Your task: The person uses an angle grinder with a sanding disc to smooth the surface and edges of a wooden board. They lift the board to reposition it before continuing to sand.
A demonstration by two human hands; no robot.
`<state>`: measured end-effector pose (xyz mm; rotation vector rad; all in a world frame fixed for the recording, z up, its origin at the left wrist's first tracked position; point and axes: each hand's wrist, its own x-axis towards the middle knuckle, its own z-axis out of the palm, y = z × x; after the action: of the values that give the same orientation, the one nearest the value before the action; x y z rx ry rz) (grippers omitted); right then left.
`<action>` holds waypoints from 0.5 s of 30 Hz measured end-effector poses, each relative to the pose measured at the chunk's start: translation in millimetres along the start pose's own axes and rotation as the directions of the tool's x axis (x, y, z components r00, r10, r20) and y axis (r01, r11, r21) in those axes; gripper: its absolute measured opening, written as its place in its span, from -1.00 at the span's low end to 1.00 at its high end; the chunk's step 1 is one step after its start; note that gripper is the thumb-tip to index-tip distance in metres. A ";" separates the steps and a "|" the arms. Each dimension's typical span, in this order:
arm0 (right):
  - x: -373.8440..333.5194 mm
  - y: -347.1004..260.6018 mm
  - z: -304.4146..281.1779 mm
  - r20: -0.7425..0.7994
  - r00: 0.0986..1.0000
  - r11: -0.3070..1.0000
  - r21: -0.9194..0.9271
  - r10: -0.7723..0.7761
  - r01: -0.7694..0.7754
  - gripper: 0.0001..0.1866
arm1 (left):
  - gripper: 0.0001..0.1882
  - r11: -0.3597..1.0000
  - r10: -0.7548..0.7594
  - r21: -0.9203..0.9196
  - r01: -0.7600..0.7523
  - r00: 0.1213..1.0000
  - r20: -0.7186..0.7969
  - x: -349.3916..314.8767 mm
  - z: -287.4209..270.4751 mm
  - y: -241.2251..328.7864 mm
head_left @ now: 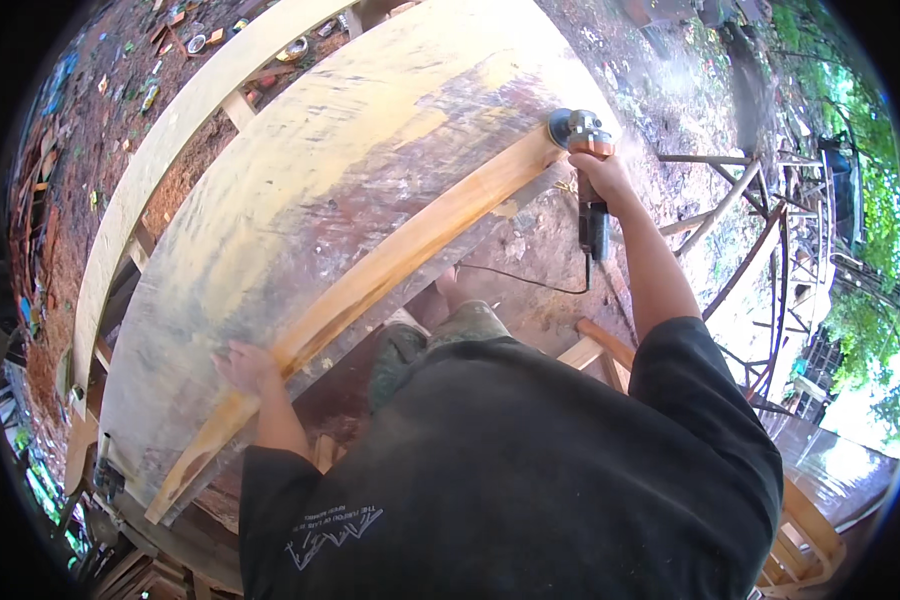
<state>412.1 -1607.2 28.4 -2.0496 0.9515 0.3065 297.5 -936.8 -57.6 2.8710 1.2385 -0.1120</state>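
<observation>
Pale orange wood: a long, slightly bowed-looking plank [400, 255] is lying diagonally across the dusty tabletop [270, 220], its near left end sitting close to the tabletop's edge. Left hand [248, 368] is lying across the plank toward that end, fingers spreading past its far edge, not clenching; how hard it is pressing, cannot tell. Right hand [607, 182] is wrapping around the body of an orange-and-black angle grinder [591, 149], whose disc [561, 128] is sitting at the plank's far end, seemingly touching. Cord [530, 282] is trailing below the tool. Curved pale rail [190, 105] is running outside the tabletop.

Handling, judging by looks: plank is likely stiff, middling heavy, not fragile, maybe slick with dust and prone to sliding or chattering. Best hold: flat hand well back from the disc, as the left is doing. Grinder is probably front-heavy and tugging; grip its body, never near the disc.
</observation>
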 end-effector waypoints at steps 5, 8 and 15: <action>-40.0 -3.7 48.2 0.035 0.999 0.998 -0.058 -0.012 0.014 -0.60 | -0.31 1.000 0.006 -0.009 -0.007 0.999 -0.032 1.7 0.1 2.3; -99.2 -32.2 88.1 0.091 0.996 0.982 -0.186 -0.013 0.029 -0.53 | -0.32 0.999 0.024 -0.021 -0.025 0.998 -0.050 3.6 8.0 -1.8; -207.2 -48.2 186.6 0.268 0.955 0.985 -0.080 -0.126 0.153 -0.54 | -0.29 0.997 0.025 -0.076 -0.030 0.998 -0.062 6.8 24.0 -11.0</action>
<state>327.2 -1338.0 47.7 -2.0910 0.6371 0.5444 292.7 -925.3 -81.8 2.8442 1.1846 0.0231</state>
